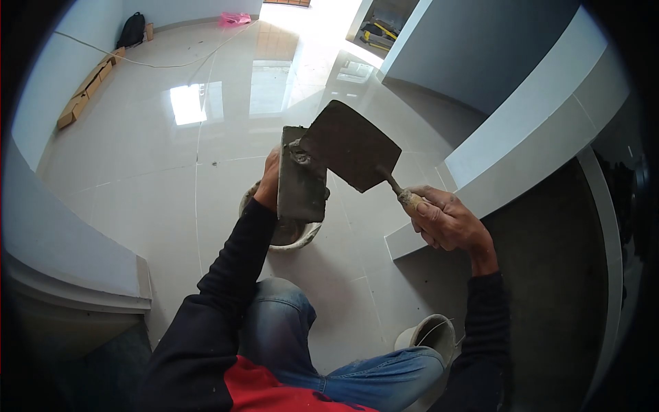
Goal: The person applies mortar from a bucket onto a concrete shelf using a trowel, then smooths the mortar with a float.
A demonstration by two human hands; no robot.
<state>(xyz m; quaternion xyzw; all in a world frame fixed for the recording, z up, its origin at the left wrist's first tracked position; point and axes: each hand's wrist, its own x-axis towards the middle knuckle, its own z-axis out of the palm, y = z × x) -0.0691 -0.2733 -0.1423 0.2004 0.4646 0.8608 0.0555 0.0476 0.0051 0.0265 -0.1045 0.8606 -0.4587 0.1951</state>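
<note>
Tile strip (302,185) and trowel (351,145) met in mid-air above a glossy tiled floor (137,172), with cardboard boxes (86,96) lined along the far wall at left. The person's left hand (269,180), in a dark sleeve, held the grey rectangular strip upright by its long edge, grip clamped around the side with the fingers hidden behind it. A dab of wet grey mortar (300,154) sat near the strip's top end, and the rest of the face looked dull and thinly smeared. Directly below stood a mortar-caked bucket (310,237) on the floor. The strip appeared stiff and probably brittle, heavier at the loaded end and likely slick where the mortar was wet, so the clean long edges looked the safest place to hold it. The trowel's broad dark blade touched the strip's upper right edge at the mortar. The right hand (449,223) had its grip closed tight on the trowel's wooden handle. A second pail (432,333) stood by the person's knee, and a white ledge (528,130) ran along the right.
</note>
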